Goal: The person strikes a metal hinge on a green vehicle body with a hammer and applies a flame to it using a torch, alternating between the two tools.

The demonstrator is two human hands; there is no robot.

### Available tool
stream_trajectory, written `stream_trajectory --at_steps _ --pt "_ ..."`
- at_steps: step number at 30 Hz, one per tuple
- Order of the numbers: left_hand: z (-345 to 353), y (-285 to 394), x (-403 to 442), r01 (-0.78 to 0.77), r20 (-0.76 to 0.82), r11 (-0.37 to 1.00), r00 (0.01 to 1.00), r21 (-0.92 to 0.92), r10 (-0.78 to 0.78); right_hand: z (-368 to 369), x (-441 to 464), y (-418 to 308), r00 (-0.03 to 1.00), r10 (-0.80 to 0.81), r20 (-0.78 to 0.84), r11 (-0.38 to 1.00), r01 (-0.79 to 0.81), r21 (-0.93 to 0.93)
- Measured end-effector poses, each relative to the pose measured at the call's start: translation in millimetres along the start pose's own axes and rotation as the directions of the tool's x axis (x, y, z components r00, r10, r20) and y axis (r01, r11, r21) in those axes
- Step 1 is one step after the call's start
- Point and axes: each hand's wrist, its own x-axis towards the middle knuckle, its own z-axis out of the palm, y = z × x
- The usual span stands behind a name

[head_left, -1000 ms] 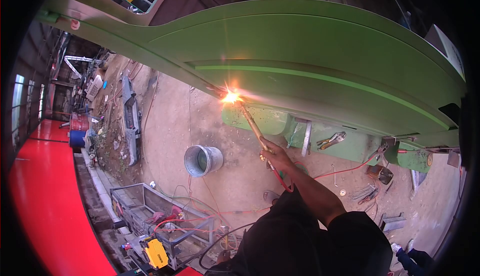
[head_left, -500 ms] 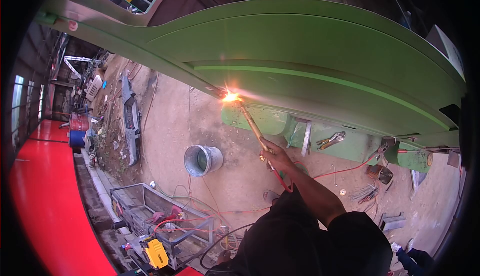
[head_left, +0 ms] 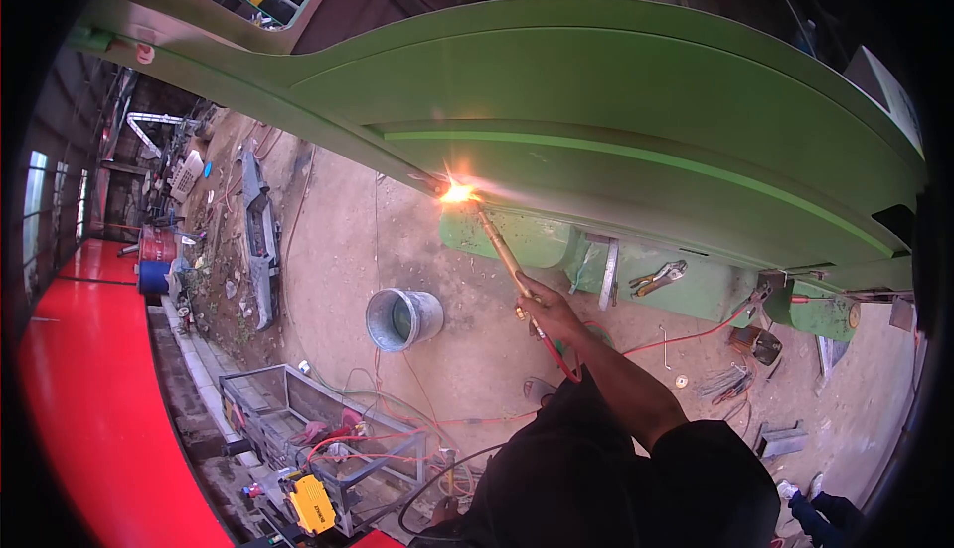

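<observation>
My right hand point(head_left: 549, 308) is wrapped round the handle of a brass gas torch point(head_left: 502, 247), angled up and to the left. At its tip a bright flame point(head_left: 458, 191) touches the lower edge of a green metal body panel point(head_left: 596, 91). The glare hides the metal right there. A red hose point(head_left: 558, 357) runs from the torch's lower end past my forearm. Beside my dark clothing at the bottom, what looks like my left hand point(head_left: 445, 510) shows only in part; its fingers are not clear.
Below the panel are locking pliers point(head_left: 660, 278) on a green ledge and a grey bucket point(head_left: 402, 319) on the ground. A metal frame cart point(head_left: 328, 429), a yellow DeWalt battery point(head_left: 312, 504) and hoses lie lower left. A red panel point(head_left: 99, 389) fills the left. Another person's legs point(head_left: 825, 520) show lower right.
</observation>
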Motion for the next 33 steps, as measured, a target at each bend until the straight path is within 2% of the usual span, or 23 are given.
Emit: stream_trajectory --at_steps 9,12,14,15,17,18,19,20,21,22,23,24,26,30,32,33 --pt "-4.9 2.6 -3.1 0.017 0.059 1.0 0.998 -0.017 -0.016 3.2 2.4 2.3 1.0 -0.008 -0.004 1.0 0.008 -0.006" --pt "-3.8 1.9 -3.7 0.086 0.021 0.993 0.996 -0.085 -0.085 2.9 2.1 3.0 1.0 -0.016 -0.009 1.0 0.016 -0.002" --pt "-13.7 16.8 -3.0 0.057 0.055 0.997 0.997 0.06 -0.06 3.0 2.1 3.1 1.0 -0.012 -0.007 1.0 0.012 0.012" --pt "-13.3 17.6 -3.3 0.057 0.055 0.997 0.997 0.06 -0.06 3.0 2.2 3.3 1.0 -0.009 -0.004 1.0 0.009 0.026" --pt "-13.1 18.5 -3.2 0.15 0.05 0.989 0.987 0.009 -0.151 3.2 2.0 3.9 1.0 -0.018 -0.006 0.999 0.019 0.033" --pt "-13.8 18.0 -0.6 0.15 0.05 0.989 0.987 0.009 -0.15 3.3 1.8 4.1 1.0 -0.028 -0.007 0.999 0.028 0.04" --pt "-14.8 16.7 3.3 0.355 0.133 0.928 0.931 -0.112 -0.34 3.6 1.7 3.9 1.0 -0.028 -0.007 0.999 0.028 0.04" --pt "-15.2 16.4 6.2 0.546 0.237 0.811 0.833 -0.211 -0.499 3.9 1.4 3.6 1.0 -0.029 -0.01 0.999 0.029 0.037" --pt "-12.8 15.0 4.8 0.546 0.237 0.811 0.833 -0.212 -0.499 4.1 1.3 3.3 0.999 -0.031 -0.013 0.999 0.031 0.034" --pt "-8.1 11.3 0.3 0.352 0.122 0.925 0.934 -0.145 -0.336 4.1 1.6 3.9 0.999 -0.031 -0.013 0.999 0.031 0.033" --pt "-3.5 7.2 -2.9 0.145 0.021 0.988 0.989 -0.053 -0.144 3.8 2.5 5.1 1.0 -0.029 -0.012 0.999 0.029 0.023" --pt "-4.1 8.3 -1.4 0.146 0.02 0.988 0.989 -0.053 -0.145 4.1 2.8 5.6 1.0 -0.026 -0.012 1.0 0.026 0.012" --pt "-5.4 10.4 3.1 0.415 0.12 0.894 0.909 -0.169 -0.399 4.0 3.4 5.9 1.0 -0.022 -0.011 1.0 0.022 0.01" --pt "-6.0 5.4 7.4 0.448 0.205 0.882 0.886 -0.146 -0.416 3.2 3.3 6.0 1.0 -0.025 -0.007 0.999 0.025 0.022" --pt "-8.6 9.3 12.0 0.623 0.271 0.753 0.778 -0.215 -0.567 3.1 2.2 4.1 1.0 -0.024 -0.007 0.999 0.024 0.024" --pt "-8.2 8.9 11.8 0.623 0.271 0.753 0.778 -0.215 -0.566 3.2 1.7 3.1 1.0 -0.022 -0.007 0.999 0.022 0.027"
